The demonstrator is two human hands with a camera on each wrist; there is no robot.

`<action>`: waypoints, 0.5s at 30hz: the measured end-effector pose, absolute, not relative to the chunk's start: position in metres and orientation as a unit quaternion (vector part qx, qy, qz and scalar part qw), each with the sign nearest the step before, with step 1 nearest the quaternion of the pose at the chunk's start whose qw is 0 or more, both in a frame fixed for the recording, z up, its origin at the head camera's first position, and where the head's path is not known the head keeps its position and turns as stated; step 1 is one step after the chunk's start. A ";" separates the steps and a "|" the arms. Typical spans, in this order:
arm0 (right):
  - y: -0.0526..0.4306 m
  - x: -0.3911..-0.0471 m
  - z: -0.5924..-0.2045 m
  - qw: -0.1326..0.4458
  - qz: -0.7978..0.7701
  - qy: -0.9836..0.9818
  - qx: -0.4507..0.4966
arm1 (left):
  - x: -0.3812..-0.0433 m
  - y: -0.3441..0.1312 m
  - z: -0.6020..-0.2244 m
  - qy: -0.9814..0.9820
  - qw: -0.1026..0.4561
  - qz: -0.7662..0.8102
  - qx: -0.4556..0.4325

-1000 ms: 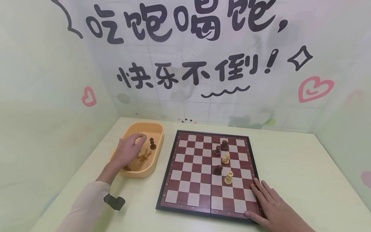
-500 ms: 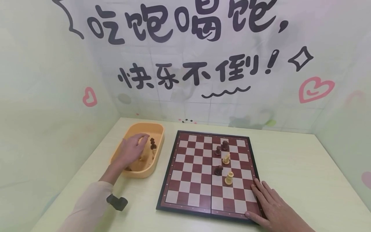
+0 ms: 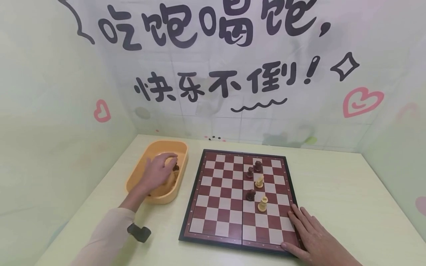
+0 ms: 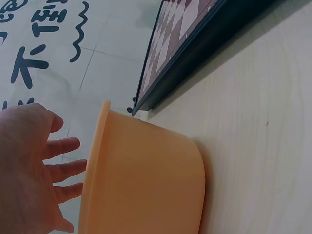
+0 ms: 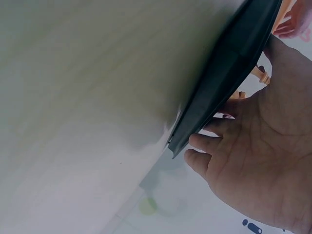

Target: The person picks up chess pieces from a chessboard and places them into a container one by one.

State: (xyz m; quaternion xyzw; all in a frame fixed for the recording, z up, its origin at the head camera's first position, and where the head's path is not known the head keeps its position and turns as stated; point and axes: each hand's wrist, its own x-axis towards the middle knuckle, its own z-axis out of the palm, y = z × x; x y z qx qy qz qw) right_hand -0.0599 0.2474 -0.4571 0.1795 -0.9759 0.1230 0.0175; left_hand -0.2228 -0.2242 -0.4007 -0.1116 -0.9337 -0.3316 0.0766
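My left hand point(image 3: 158, 171) is over the orange plastic bin point(image 3: 134, 177), its fingers reaching down past the rim. In the left wrist view the fingers point(image 4: 66, 171) are spread and nothing shows held, though their tips are partly behind the bin wall. A dark chess piece point(image 3: 176, 167) and light pieces lie in the bin, partly covered by the hand. Along the right edge of the chessboard point(image 3: 219, 212), my right hand point(image 3: 313, 234) rests with straight fingers. Two light pieces, a king point(image 3: 262, 204) and another piece point(image 3: 259, 182), stand on the board's right half.
Three dark pieces also stand on the board: one nearer piece point(image 3: 250, 194) and two farther back, a piece point(image 3: 249, 172) and its neighbour point(image 3: 257, 166). A printed backdrop point(image 3: 213, 122) stands behind the pale table point(image 3: 352, 199). A strip of table separates bin from board.
My left hand has shifted right inside the bin, toward the dark piece, now covering more of it. The right hand and the pieces on the board have not moved.
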 end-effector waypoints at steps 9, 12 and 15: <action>0.246 -0.059 -0.454 0.010 0.119 -0.977 0.176 | -0.221 -0.213 -0.399 -0.933 0.078 -0.334 -0.111; 0.245 -0.059 -0.454 0.010 0.117 -0.977 0.176 | -0.221 -0.210 -0.398 -0.933 0.081 -0.332 -0.112; 0.245 -0.059 -0.454 0.011 0.118 -0.977 0.177 | -0.220 -0.206 -0.398 -0.932 0.087 -0.331 -0.117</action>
